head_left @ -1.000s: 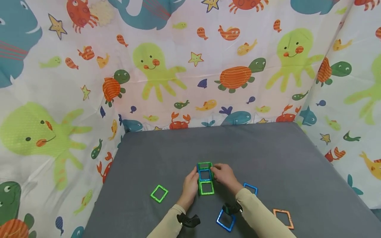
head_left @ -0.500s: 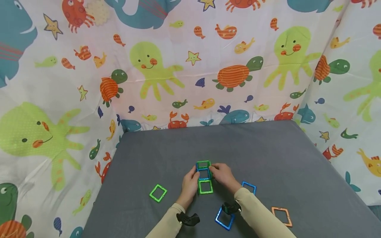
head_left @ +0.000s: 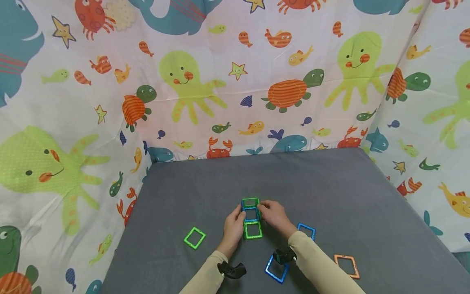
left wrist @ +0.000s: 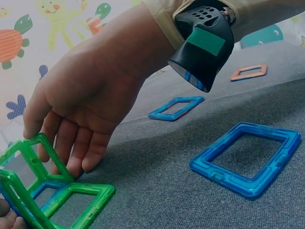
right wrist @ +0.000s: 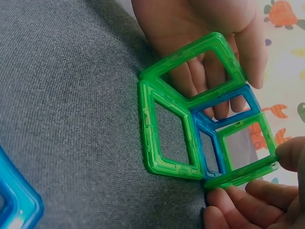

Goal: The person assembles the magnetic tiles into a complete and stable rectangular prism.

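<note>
Magnetic tiles are joined into an open shape (head_left: 254,237) on the grey cloth, mid-table. A green tile lies flat at its near end beside a blue one (head_left: 251,221), and more green and blue tiles stand up as walls. My left hand (head_left: 230,232) holds the left side, thumb at a wall's corner and fingers behind an upright green tile (right wrist: 178,56). On the opposite side my right hand (head_left: 275,215) pinches a green wall (right wrist: 238,174) between thumb and fingers. In the left wrist view, the right hand (left wrist: 90,90) reaches the green tiles from behind.
A loose green tile (head_left: 200,241) lies left of the left arm. Two loose blue tiles, one (head_left: 273,277) below the right wrist and one (head_left: 307,225) beyond the sleeve, lie near an orange tile (head_left: 356,267). A sea-animal curtain (head_left: 205,81) surrounds the table.
The head view shifts slightly, moving the scene a little left and up. Both hands keep the same hold on the joined tiles.
</note>
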Demonstrator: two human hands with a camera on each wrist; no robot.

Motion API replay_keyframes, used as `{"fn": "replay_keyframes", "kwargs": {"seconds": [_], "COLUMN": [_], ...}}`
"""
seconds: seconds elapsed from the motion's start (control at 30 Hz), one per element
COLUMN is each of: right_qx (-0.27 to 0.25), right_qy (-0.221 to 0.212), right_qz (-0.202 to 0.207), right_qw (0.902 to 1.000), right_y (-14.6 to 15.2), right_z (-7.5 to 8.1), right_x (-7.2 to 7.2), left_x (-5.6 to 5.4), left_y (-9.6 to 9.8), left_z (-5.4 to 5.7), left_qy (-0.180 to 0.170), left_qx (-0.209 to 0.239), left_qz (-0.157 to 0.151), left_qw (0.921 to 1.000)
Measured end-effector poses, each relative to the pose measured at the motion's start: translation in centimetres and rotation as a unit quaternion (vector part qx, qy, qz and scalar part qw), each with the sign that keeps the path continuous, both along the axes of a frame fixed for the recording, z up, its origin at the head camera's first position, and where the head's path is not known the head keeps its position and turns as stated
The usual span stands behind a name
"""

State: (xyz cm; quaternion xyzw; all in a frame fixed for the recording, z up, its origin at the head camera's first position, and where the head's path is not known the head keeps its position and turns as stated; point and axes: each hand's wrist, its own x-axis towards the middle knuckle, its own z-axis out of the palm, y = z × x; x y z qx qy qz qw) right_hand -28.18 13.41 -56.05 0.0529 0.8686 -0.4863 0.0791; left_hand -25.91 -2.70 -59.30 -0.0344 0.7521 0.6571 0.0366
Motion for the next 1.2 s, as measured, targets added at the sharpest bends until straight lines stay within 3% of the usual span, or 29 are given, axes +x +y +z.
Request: {"fn": "replay_keyframes", "kwargs": {"seconds": [0.23,0.5,0.63,0.77,0.87,0.97,1.1,1.2], "right_qx": [-0.051,-0.065,-0.042,0.036,0.099,0.171,0.276,0.318], "right_qy": [0.005,0.001,0.015,0.057,0.105,0.151,0.176,0.165], "right_qz": [-0.005,-0.001,0.023,0.064,0.102,0.136,0.169,0.195], "right_qw": [0.9987,0.9979,0.9987,0.9957,0.9843,0.9640,0.9296,0.9130], "right_y": [0.9,2.1,2.8,5.0,7.3,9.6,11.8,12.7], "right_z": [-0.8,-0.9,-0.7,0.1,1.1,1.9,2.2,1.8], "right_x": [0.4,0.9,1.8,3.1,4.3,5.2,6.3,7.1], "left_x": [1.0,3.3,3.6,3.7,3.9,4.0,4.3,4.6], "left_y": [-0.8,-1.3,-1.7,-1.9,-1.8,-1.7,-1.6,-1.6], "left_z": [-0.5,-1.0,-1.4,-1.9,-2.3,-2.7,-3.0,-3.2], "left_qy": [-0.010,0.022,0.041,0.076,0.114,0.168,0.224,0.239], "left_qx": [0.022,0.000,-0.015,-0.009,-0.021,-0.071,-0.134,-0.154], "left_qz": [0.025,-0.016,-0.025,-0.051,-0.082,-0.102,-0.095,-0.083], "left_qw": [0.9994,0.9996,0.9987,0.9958,0.9899,0.9780,0.9605,0.9551]}}
